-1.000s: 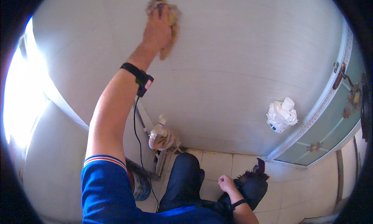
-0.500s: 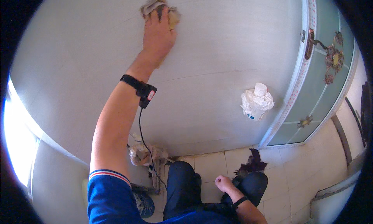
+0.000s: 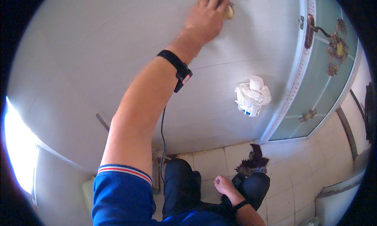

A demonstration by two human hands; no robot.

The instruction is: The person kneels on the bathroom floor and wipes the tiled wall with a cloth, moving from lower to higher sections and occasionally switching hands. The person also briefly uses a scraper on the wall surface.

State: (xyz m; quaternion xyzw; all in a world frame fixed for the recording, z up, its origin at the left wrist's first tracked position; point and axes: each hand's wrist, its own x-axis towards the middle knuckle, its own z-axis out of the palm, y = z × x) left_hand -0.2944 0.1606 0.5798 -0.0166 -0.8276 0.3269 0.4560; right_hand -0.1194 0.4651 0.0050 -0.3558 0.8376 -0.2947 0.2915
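Observation:
My left hand is stretched up to the pale wall, its fingers closed over a crumpled cloth pressed to the surface. Yellowish and grey-brown folds of the cloth stick out beyond the fingertips, and its upper part is cut off by the picture's edge. Low down, my right hand hangs by my right knee in a loose fist, with nothing visible in it.
On the wall to the right is a white holder wrapped in plastic, a roll on top. Beyond it stands a frosted-glass door with an ornate bronze handle. A dark shaggy thing lies on the tiled floor beside my right knee.
My left hand has slid the cloth to the right and slightly upward along the wall. My right hand stays in its loose fist by the knee.

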